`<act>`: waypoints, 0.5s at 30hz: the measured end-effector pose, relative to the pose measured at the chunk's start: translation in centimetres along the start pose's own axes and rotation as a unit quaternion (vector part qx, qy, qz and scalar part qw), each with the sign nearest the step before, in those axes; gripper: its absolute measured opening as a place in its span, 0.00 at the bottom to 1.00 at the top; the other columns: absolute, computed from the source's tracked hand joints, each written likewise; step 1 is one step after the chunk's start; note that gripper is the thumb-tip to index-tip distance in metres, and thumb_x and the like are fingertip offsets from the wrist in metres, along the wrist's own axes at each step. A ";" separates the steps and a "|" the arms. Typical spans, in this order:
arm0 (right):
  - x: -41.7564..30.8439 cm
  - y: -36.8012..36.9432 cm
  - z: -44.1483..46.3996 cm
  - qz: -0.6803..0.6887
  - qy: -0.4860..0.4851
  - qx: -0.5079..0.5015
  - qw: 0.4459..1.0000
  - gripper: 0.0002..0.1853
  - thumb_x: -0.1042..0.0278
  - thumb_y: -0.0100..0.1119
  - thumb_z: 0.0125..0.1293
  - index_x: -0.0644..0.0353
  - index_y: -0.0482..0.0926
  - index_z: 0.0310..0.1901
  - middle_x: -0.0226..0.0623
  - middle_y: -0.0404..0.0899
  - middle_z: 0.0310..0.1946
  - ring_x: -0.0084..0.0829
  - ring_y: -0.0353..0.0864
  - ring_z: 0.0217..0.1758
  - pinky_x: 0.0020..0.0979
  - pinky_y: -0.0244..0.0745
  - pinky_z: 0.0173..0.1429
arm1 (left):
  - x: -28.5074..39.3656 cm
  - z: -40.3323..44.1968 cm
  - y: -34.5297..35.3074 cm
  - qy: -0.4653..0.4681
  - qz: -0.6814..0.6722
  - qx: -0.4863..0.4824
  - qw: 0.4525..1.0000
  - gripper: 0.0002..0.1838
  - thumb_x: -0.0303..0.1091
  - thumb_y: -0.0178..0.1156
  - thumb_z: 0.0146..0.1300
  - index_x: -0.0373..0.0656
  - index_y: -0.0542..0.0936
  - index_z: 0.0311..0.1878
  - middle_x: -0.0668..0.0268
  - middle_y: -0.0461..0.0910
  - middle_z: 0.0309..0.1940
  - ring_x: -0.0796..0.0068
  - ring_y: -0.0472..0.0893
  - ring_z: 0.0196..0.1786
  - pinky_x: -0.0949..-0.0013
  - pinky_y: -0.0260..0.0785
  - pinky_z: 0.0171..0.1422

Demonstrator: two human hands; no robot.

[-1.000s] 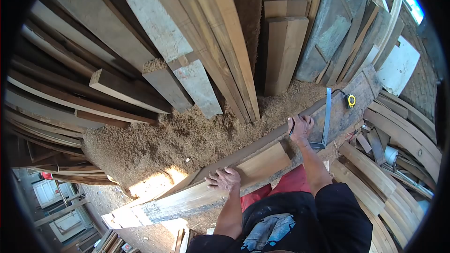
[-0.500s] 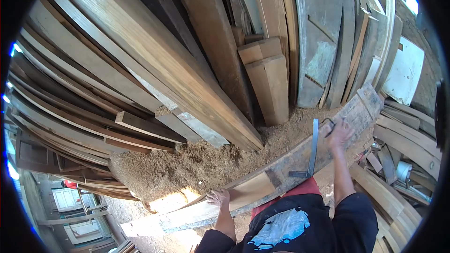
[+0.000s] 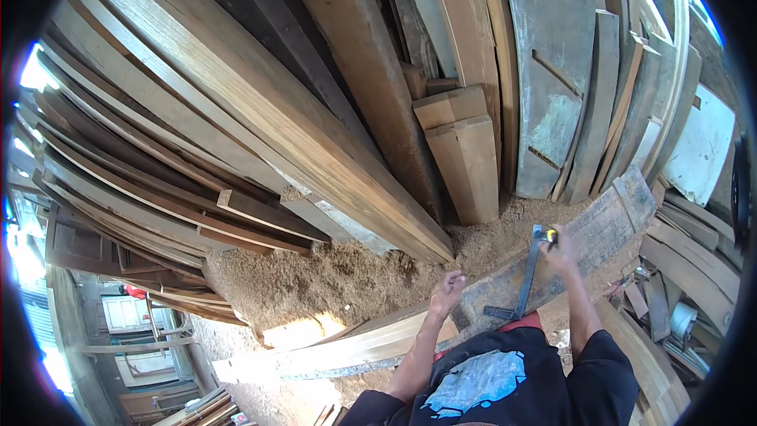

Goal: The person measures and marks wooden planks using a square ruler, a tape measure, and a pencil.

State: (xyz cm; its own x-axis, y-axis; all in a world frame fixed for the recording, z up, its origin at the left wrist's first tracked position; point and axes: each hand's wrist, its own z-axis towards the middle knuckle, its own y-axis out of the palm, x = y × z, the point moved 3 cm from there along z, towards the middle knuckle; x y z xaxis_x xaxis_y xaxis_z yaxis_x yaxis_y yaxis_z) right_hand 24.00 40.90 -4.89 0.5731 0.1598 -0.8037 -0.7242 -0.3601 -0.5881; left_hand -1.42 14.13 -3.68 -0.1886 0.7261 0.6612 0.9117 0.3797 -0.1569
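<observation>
My right hand (image 3: 561, 252) is closed around a small yellow and black tape measure (image 3: 551, 235) above the right half of the worn plank bench (image 3: 587, 225). Just left of it, a dark metal square (image 3: 527, 280) lies on the bench, its short arm pointing left near my body. My left hand (image 3: 447, 295) is raised over the bench's far edge, fingers curled together; whether something small is between them is hidden. Under my left forearm, a pale wooden board (image 3: 386, 335) lies along the bench.
Beyond the bench, sawdust (image 3: 315, 288) covers the ground. Long boards and a thick beam (image 3: 276, 110) lean across the far side. Two short blocks (image 3: 465, 158) stand among them. At right lie stacked planks (image 3: 694, 244) and a white roll (image 3: 683, 320).
My left hand has lifted off the pale board and moved right, its fingers curling. In my right hand, the yellow and black tape measure now shows. The square has shifted slightly in view.
</observation>
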 end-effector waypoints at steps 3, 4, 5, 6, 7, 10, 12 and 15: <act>-3.4 6.1 -1.6 0.379 0.121 -0.134 0.907 0.24 0.63 0.77 0.55 0.59 0.72 0.47 0.36 0.74 0.40 0.28 0.74 0.42 0.33 0.75 0.44 | 3.0 -0.6 2.6 0.026 -0.100 -0.059 0.993 0.43 0.54 0.69 0.67 0.39 0.62 0.76 0.45 0.73 0.67 0.53 0.77 0.66 0.51 0.74 0.66; -7.9 6.5 -2.5 0.146 -0.025 -0.137 0.979 0.24 0.61 0.78 0.55 0.59 0.72 0.44 0.36 0.75 0.39 0.27 0.74 0.41 0.33 0.75 0.42 | 3.6 -0.9 3.1 0.092 -0.017 -0.040 0.995 0.45 0.53 0.70 0.66 0.38 0.61 0.76 0.46 0.74 0.66 0.53 0.77 0.66 0.52 0.74 0.66; -9.4 8.2 -3.4 0.165 0.065 -0.183 0.967 0.27 0.60 0.79 0.55 0.59 0.71 0.48 0.35 0.75 0.39 0.28 0.75 0.41 0.34 0.76 0.43 | 4.4 -1.3 3.4 0.156 0.067 -0.022 0.985 0.47 0.53 0.71 0.65 0.37 0.60 0.76 0.46 0.75 0.65 0.53 0.77 0.66 0.52 0.75 0.66; -10.4 9.7 -4.4 0.183 0.155 -0.228 0.944 0.29 0.58 0.80 0.55 0.58 0.71 0.51 0.35 0.74 0.40 0.29 0.75 0.40 0.34 0.76 0.44 | 5.0 -1.5 3.4 0.174 0.096 -0.014 0.980 0.47 0.52 0.72 0.64 0.38 0.60 0.77 0.46 0.76 0.64 0.53 0.78 0.66 0.53 0.75 0.65; -11.4 11.2 -5.2 0.232 0.234 -0.241 0.913 0.30 0.57 0.81 0.55 0.58 0.71 0.50 0.34 0.74 0.40 0.28 0.75 0.40 0.34 0.76 0.44 | 5.6 -1.8 3.1 0.189 0.124 -0.005 0.974 0.47 0.51 0.73 0.64 0.38 0.60 0.77 0.46 0.77 0.63 0.52 0.79 0.65 0.54 0.75 0.64; -12.2 14.1 -6.6 0.285 0.375 -0.279 0.837 0.31 0.52 0.81 0.55 0.60 0.71 0.48 0.36 0.75 0.42 0.30 0.75 0.44 0.37 0.75 0.48 | 7.0 -2.6 0.9 0.149 0.202 0.028 0.968 0.45 0.49 0.73 0.63 0.39 0.63 0.76 0.48 0.80 0.60 0.52 0.81 0.62 0.55 0.76 0.64; -11.7 14.8 -6.7 0.210 0.351 -0.318 0.855 0.33 0.48 0.80 0.56 0.63 0.71 0.49 0.41 0.76 0.46 0.36 0.77 0.49 0.43 0.75 0.54 | 5.4 -2.2 -0.1 0.177 0.173 0.072 0.966 0.33 0.44 0.67 0.70 0.39 0.69 0.73 0.53 0.82 0.56 0.57 0.84 0.56 0.59 0.77 0.62; -16.7 10.7 -5.0 -0.011 -0.143 -0.229 0.963 0.36 0.46 0.76 0.58 0.65 0.72 0.57 0.54 0.76 0.56 0.51 0.76 0.61 0.51 0.69 0.67 | -3.3 2.2 -2.1 0.053 -0.043 -0.028 0.997 0.27 0.40 0.59 0.75 0.37 0.69 0.72 0.57 0.84 0.51 0.68 0.83 0.53 0.65 0.75 0.62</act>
State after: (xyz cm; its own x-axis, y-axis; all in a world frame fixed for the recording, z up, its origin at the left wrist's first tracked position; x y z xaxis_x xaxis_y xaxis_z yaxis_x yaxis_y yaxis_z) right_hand 8.55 29.79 2.71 0.4098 0.3955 -0.8220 -0.4300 -0.7110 -0.5564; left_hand -3.50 12.21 -7.20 -0.2296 0.6275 0.7440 0.9138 0.4022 -0.0572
